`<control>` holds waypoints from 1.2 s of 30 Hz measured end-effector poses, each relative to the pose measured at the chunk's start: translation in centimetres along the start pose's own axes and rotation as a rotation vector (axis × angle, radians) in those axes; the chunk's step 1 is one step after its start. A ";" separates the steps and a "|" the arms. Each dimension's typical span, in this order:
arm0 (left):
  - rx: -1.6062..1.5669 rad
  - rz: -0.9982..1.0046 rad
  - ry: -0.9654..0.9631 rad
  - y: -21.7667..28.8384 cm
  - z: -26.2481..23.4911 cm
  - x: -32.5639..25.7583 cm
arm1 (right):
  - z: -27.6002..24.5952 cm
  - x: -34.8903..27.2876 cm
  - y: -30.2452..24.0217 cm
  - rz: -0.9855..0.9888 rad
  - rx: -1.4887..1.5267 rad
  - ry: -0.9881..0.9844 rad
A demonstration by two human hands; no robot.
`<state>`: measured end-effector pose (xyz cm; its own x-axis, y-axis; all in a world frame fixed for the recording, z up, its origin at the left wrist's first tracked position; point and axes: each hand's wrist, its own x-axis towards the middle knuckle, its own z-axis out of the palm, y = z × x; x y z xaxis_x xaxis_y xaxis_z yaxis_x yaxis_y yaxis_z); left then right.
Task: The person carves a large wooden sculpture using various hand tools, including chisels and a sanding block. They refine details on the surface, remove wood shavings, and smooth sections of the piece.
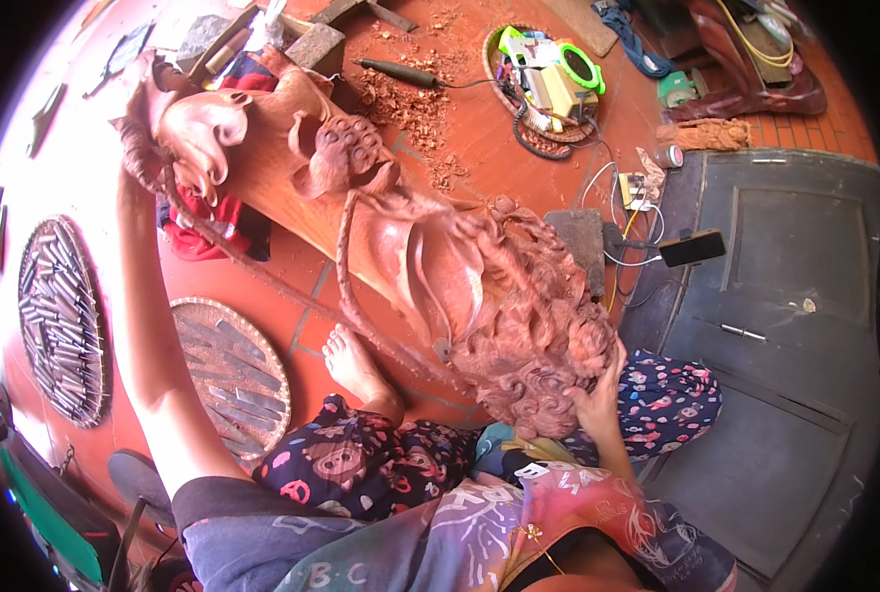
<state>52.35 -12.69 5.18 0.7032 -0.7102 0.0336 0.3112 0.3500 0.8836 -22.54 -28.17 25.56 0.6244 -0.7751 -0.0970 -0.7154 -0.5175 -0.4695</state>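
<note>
A long reddish-brown wood carving (pixel 430 266) lies slantwise before me, its far end at the upper left and its near end by my lap. Curling leaves, a seed-pod shape and a thin stem stand out from its smooth middle; dense curls cover the near end. My right hand (pixel 603 400) grips that curled end, thumb on top and fingers along its side. My left arm (pixel 153 326) stretches out to the carving's far end. There the left hand meets the wood in bright glare, and its fingers are hidden behind the carved tip.
Round trays hold metal chisels (pixel 60 321) and flat dark blades (pixel 232 380) on the left. A corded rotary tool (pixel 397 73) lies among wood shavings. Beyond it stands a basket (pixel 494 74) of small items. Cables, a power strip (pixel 637 187) and a phone (pixel 691 248) are beside the dark cabinet panel (pixel 756 345).
</note>
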 end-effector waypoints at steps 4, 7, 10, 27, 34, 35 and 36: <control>0.009 -0.013 -0.043 0.1 -0.1 1.6 | -1.5 2.6 0.6 -0.028 0.001 -0.047; 0.035 -0.022 -0.056 0.4 -1.1 2.2 | -2.6 5.3 1.0 -0.036 0.016 -0.090; 0.041 0.041 -0.151 0.0 0.6 2.2 | -3.3 6.4 1.2 -0.039 0.029 -0.103; 1.248 0.038 -0.920 14.8 45.4 -32.5 | -2.7 6.9 0.8 -0.044 0.108 -0.014; 1.266 0.180 -0.791 -3.4 49.3 -40.6 | -0.6 7.3 1.7 -0.098 0.145 0.071; 1.257 0.219 -0.733 -5.4 50.2 -40.9 | -0.5 7.2 1.5 -0.080 -0.020 0.059; 1.261 0.222 -0.699 -6.1 51.8 -40.2 | -0.7 7.4 1.4 -0.052 0.001 0.050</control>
<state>-10.96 -17.97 22.62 0.0986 -0.9889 0.1112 -0.7742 -0.0060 0.6329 -19.14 -34.88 24.85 0.6440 -0.7645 -0.0288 -0.6823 -0.5569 -0.4736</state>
